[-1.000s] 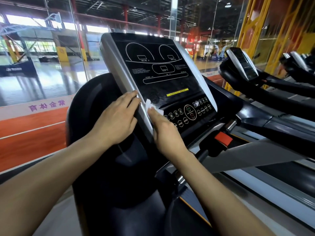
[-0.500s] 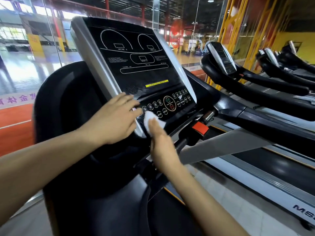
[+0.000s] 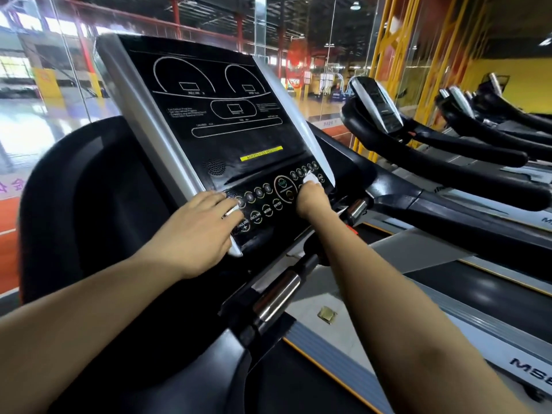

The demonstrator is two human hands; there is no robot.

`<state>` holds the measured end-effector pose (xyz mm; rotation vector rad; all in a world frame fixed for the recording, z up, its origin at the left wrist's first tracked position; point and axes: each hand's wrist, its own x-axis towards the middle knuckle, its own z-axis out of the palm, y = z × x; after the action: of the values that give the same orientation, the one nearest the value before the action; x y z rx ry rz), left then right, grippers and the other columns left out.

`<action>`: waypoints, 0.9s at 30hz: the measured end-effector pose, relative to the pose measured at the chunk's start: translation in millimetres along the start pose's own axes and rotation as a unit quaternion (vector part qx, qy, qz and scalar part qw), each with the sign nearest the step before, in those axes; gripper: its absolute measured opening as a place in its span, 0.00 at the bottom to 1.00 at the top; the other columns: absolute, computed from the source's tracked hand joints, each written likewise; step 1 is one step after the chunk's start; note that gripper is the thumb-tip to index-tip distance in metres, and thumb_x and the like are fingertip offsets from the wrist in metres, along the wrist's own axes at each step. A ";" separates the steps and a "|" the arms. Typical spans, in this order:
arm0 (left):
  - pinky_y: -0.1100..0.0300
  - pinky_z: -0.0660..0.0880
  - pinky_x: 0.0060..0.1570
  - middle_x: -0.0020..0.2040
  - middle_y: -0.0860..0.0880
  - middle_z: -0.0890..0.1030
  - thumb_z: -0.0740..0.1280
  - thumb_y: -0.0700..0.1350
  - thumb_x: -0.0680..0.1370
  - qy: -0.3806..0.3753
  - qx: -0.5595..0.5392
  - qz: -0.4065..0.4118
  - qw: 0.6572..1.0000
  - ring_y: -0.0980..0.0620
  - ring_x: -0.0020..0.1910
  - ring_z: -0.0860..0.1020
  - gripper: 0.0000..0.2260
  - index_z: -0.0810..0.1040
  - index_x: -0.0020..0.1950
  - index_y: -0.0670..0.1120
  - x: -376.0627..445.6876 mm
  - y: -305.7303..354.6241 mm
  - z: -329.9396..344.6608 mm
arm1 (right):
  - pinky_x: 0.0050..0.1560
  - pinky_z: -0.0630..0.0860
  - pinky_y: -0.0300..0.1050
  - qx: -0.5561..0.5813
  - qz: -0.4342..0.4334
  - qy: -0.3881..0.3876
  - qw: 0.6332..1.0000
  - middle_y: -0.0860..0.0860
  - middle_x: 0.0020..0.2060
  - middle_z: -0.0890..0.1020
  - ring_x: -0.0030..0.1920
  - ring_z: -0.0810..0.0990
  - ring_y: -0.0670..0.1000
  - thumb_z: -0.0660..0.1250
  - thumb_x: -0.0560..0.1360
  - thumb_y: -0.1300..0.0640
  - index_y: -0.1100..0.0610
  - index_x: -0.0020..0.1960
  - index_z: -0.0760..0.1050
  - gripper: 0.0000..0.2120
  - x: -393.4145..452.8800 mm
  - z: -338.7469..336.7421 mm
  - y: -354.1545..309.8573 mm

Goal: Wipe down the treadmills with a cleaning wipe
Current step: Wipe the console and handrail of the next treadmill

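Observation:
A black treadmill console with silver side trim fills the middle of the head view, tilted back. My right hand presses a small white cleaning wipe against the button row at the console's lower right; only the wipe's top edge shows above my fingers. My left hand lies flat on the console's lower left corner, fingers spread over the silver trim and the leftmost buttons, holding nothing.
Chrome pulse grips and black handlebars sit below the console. More treadmills line up to the right with their belts. A glass wall stands behind, with a sports hall beyond.
My right hand has slid the wipe from the console's lower left across the button row to its lower right. My left hand has shifted down to the bottom left corner. The camera came closer.

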<state>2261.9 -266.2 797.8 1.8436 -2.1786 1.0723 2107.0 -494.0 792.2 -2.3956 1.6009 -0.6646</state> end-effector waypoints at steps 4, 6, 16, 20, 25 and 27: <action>0.48 0.64 0.70 0.61 0.42 0.82 0.72 0.44 0.70 -0.030 -0.003 -0.013 0.999 0.37 0.63 0.80 0.17 0.82 0.58 0.43 1.2 1.2 -0.9 | 0.66 0.71 0.52 0.039 0.040 -0.001 0.998 0.64 0.66 0.74 0.68 0.73 0.63 0.61 0.79 0.65 0.69 0.68 0.69 0.18 1.1 -6.5 3.8; 0.46 0.69 0.70 0.63 0.42 0.81 0.72 0.44 0.71 -0.046 -0.011 -0.021 0.999 0.38 0.64 0.79 0.17 0.82 0.59 0.43 2.1 2.9 -3.4 | 0.61 0.73 0.50 0.057 0.041 0.006 0.998 0.64 0.64 0.75 0.66 0.75 0.63 0.60 0.78 0.66 0.67 0.66 0.70 0.17 -21.4 -3.9 -4.8; 0.47 0.62 0.69 0.63 0.41 0.80 0.65 0.46 0.74 -0.049 0.016 -0.011 0.999 0.38 0.64 0.78 0.16 0.81 0.60 0.43 -2.8 10.2 -2.9 | 0.57 0.77 0.55 0.015 -0.209 0.091 0.974 0.56 0.64 0.79 0.60 0.79 0.61 0.65 0.74 0.68 0.58 0.67 0.77 0.21 -145.8 -5.1 32.1; 0.46 0.63 0.70 0.63 0.41 0.81 0.65 0.46 0.75 -0.056 0.008 -0.014 0.998 0.39 0.64 0.78 0.16 0.81 0.60 0.43 -3.0 10.9 -3.6 | 0.64 0.73 0.52 -0.006 -0.145 0.171 0.974 0.56 0.66 0.78 0.64 0.77 0.59 0.67 0.75 0.65 0.59 0.67 0.78 0.20 -128.2 -11.5 79.7; 0.46 0.62 0.69 0.63 0.40 0.80 0.65 0.46 0.75 -0.057 0.009 -0.014 0.998 0.38 0.63 0.78 0.16 0.81 0.60 0.43 -4.0 12.1 -4.9 | 0.65 0.71 0.49 -0.038 -0.203 0.116 0.971 0.53 0.65 0.79 0.65 0.76 0.58 0.67 0.76 0.63 0.58 0.67 0.78 0.19 -121.9 2.6 79.8; 0.46 0.62 0.70 0.63 0.41 0.81 0.57 0.49 0.75 -0.078 0.012 -0.013 0.997 0.39 0.63 0.78 0.20 0.81 0.60 0.43 -4.7 12.5 -6.1 | 0.64 0.73 0.48 -0.079 -0.276 0.122 0.950 0.54 0.62 0.81 0.63 0.78 0.57 0.66 0.77 0.63 0.59 0.63 0.81 0.16 -122.6 4.2 78.7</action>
<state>2249.8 -258.6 794.5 2.0240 -2.2249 0.9866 2004.6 -414.3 725.7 -3.0145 1.0719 -0.9911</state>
